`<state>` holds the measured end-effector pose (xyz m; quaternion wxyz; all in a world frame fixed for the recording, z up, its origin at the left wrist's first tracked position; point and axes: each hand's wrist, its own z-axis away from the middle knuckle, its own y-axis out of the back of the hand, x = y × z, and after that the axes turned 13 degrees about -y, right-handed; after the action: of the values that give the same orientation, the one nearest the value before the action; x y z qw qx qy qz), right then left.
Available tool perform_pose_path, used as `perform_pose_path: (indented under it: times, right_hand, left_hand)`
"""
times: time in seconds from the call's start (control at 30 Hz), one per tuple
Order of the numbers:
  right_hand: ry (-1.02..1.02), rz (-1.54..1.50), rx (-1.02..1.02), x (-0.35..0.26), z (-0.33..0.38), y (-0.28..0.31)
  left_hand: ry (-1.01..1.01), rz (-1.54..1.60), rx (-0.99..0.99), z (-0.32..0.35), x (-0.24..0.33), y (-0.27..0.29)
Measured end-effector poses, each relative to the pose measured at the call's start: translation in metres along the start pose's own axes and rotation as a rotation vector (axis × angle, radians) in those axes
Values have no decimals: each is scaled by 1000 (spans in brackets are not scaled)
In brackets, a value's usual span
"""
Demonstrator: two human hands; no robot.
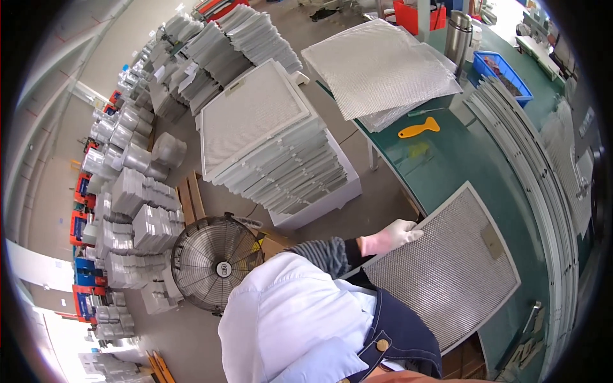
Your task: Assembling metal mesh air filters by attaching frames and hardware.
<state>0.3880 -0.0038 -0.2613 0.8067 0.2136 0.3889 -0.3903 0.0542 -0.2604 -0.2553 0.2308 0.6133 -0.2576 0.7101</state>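
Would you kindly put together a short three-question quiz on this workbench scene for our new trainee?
1. True or false: the left hand, in a pale glove, grips the near left edge of the framed mesh filter lying on the green table.
2. Which colour is the small scraper on the table? A red, B yellow, C black.
3. Fill in: on the floor beside the stack of finished filters stands a round ____.

Key: 1 true; 2 B; 3 fan. The right hand does not show in the picture.
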Motion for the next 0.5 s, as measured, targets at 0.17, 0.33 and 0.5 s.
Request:
perform_pose_path:
  times: [0.17, 0.33, 0.5]
  right_hand:
    - [171, 111, -40, 11, -8, -10]
    - [365, -52, -374, -93, 3, -102]
    - [611, -259, -210, -188, -35, -174]
  left_hand:
    - [-10, -360, -187, 95, 5, 28]
    - [-567, -570, 222, 53, 116, 53]
    - [-621, -324, 433, 51, 251, 107]
